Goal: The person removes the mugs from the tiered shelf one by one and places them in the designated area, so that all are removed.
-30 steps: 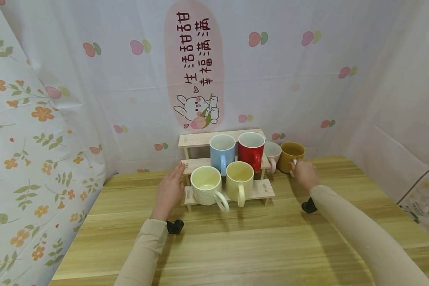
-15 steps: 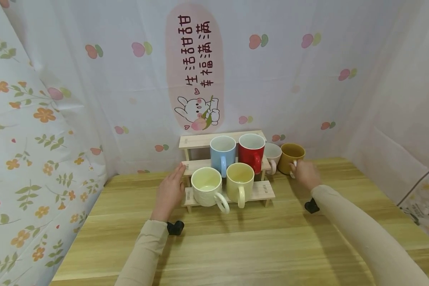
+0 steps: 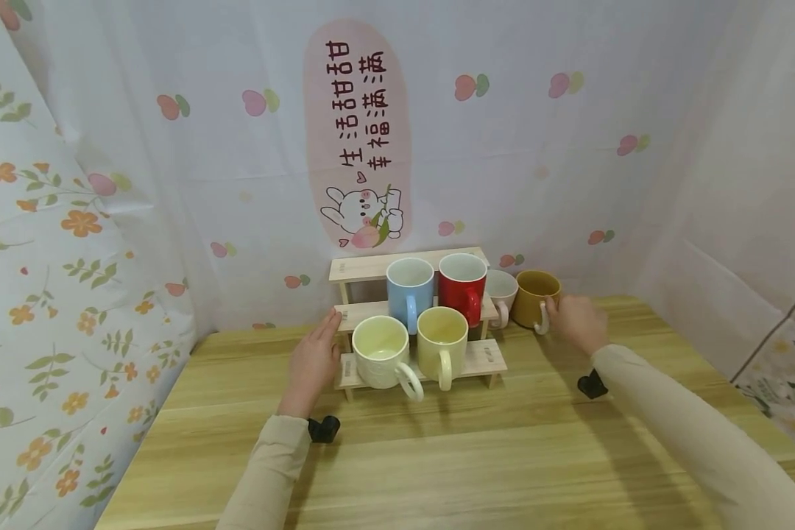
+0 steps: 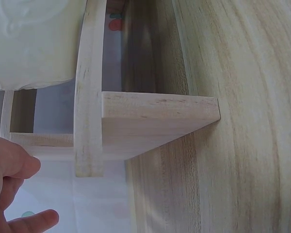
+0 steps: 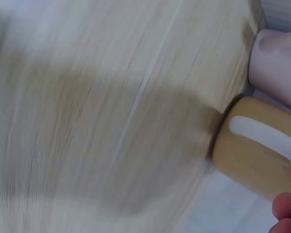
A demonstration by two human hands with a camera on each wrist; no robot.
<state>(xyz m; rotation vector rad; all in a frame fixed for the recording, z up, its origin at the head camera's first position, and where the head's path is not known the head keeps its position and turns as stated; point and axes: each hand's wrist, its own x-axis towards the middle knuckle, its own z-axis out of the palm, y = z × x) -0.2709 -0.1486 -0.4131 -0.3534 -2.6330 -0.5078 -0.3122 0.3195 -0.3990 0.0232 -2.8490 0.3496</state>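
Note:
My left hand (image 3: 313, 366) rests at the left end of the wooden tiered rack (image 3: 364, 313), its fingertips at the middle step. In the left wrist view its fingers (image 4: 17, 162) lie by the rack's end. My right hand (image 3: 576, 324) is just right of the mustard mug (image 3: 530, 302), whose white handle (image 3: 542, 320) shows uncovered. In the right wrist view, fingertips (image 5: 286, 206) are close to this mug, holding nothing visible. A pale pink mug (image 3: 502, 287) stands to its left. Both mugs are upright on the table.
On the rack's middle step stand a blue mug (image 3: 407, 283) and a red mug (image 3: 460, 283). Its lowest step bears a pale green mug (image 3: 379, 368) and a yellow mug (image 3: 437, 350). A patterned curtain (image 3: 252, 191) hangs behind the wooden table (image 3: 437, 456).
My right hand has let go of the mustard mug's handle and shifted slightly right. My left hand stays at the rack. The head view has tilted a little.

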